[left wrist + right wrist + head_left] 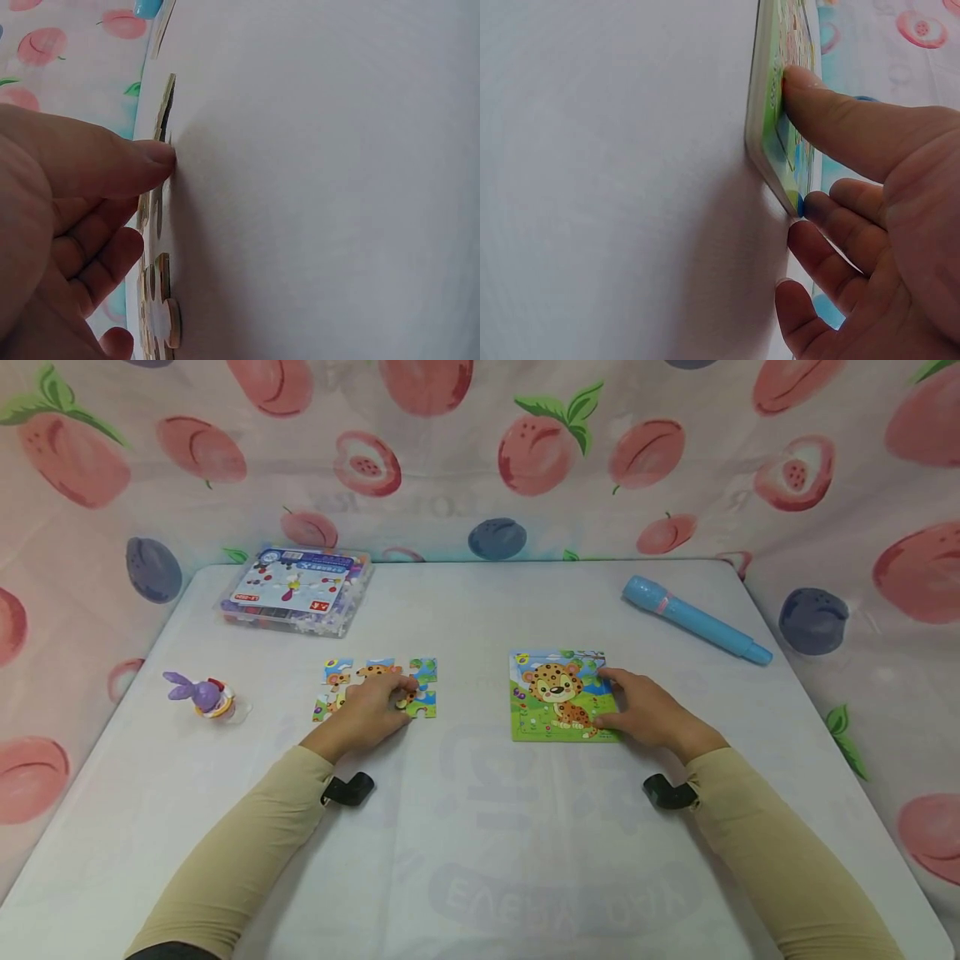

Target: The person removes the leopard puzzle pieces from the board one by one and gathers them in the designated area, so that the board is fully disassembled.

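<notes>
On the left of the table, my left hand (369,712) lies over several jigsaw puzzle pieces (423,670) with bits of a leopard picture. Its thumb and index finger pinch one puzzle piece (406,700) at the table; in the left wrist view the thumb (112,161) hides much of it. A square puzzle board (531,720) with a leopard cub on green and blue lies flat to the right. My right hand (654,712) rests at its right edge. In the right wrist view, the thumb (840,112) touches the board's face, and the other fingers spread loosely beside the edge.
A clear plastic case (296,589) with a printed label stands at the back left. Nearer, a small purple figurine (202,695) is on the left. A light blue capped tube (693,620) lies back right. A fruit-print curtain (442,460) hangs behind the table.
</notes>
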The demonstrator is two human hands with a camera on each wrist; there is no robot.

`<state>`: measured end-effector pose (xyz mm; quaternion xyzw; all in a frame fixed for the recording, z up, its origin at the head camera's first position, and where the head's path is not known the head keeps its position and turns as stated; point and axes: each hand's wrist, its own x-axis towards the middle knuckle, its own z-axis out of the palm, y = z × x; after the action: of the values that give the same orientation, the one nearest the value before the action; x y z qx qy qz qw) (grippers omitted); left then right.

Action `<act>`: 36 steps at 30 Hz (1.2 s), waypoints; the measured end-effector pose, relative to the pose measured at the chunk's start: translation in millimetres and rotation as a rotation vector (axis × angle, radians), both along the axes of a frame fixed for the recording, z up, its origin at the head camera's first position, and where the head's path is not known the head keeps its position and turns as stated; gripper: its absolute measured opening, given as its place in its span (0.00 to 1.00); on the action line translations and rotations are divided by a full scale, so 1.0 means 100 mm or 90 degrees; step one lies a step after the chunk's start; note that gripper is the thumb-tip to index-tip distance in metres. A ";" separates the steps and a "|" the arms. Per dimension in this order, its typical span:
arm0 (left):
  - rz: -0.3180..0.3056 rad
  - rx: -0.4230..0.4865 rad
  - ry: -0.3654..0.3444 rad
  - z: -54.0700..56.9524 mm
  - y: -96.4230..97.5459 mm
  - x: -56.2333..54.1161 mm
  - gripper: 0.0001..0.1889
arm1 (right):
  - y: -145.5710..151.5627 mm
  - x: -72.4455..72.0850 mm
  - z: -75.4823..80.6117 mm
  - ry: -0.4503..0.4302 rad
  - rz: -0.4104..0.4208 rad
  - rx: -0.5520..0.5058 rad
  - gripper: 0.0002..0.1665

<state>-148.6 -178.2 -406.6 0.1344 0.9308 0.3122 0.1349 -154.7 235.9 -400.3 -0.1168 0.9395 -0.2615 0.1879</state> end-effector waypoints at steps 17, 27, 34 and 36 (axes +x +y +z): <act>-0.044 0.043 0.047 0.15 0.24 0.02 0.29 | 0.00 -0.01 0.00 -0.007 0.002 0.004 0.50; -0.104 0.011 0.045 0.13 0.68 -0.03 0.32 | 0.01 -0.01 -0.01 -0.008 0.000 0.004 0.50; -0.148 -0.012 0.031 0.09 1.03 -0.07 0.33 | 0.01 -0.01 -0.01 -0.006 -0.001 0.009 0.50; -0.161 -0.012 0.027 0.07 1.11 -0.08 0.33 | 0.00 -0.01 0.00 -0.006 -0.001 0.011 0.50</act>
<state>-156.2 -67.0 -399.9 0.2561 0.9119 0.2807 0.1552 -155.7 236.0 -400.2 -0.1134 0.9407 -0.2545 0.1935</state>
